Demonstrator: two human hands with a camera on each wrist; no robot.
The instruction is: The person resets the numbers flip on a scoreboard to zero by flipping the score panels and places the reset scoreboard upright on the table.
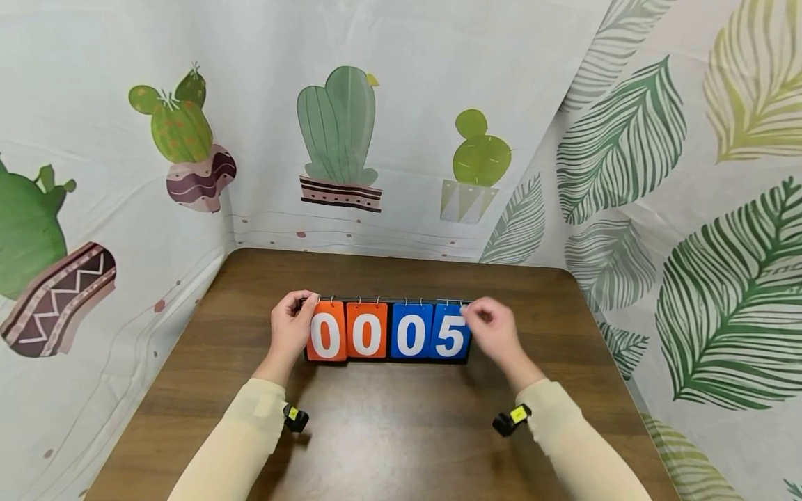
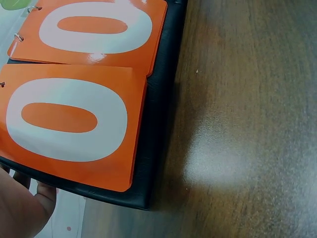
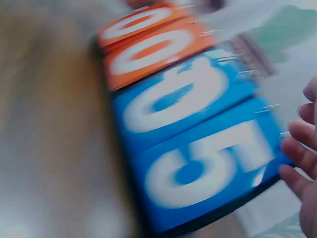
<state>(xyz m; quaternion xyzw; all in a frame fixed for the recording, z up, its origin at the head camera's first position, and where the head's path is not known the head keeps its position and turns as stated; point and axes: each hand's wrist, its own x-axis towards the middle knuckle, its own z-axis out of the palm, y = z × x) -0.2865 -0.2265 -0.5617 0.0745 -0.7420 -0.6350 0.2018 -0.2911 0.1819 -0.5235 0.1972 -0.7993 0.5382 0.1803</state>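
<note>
A tabletop flip scoreboard [image 1: 388,334] with a black backing stands on the table. Two orange cards [image 1: 366,330] on its left each read 0; the blue cards [image 1: 411,332] on its right read 0 and 5. My left hand [image 1: 291,328] grips the board's upper left corner, and in the left wrist view some of its fingers [image 2: 45,196] go behind the black edge. At the upper right corner, beside the 5 card [image 3: 208,166], is my right hand [image 1: 496,332]. Its fingertips [image 3: 292,148] are bent loosely, with a small gap between thumb and forefinger.
The brown wooden table [image 1: 388,431] has rounded far corners. White cloth [image 1: 263,139] printed with potted cacti hangs behind it and on the left. Leaf-patterned cloth [image 1: 626,139] hangs on the right.
</note>
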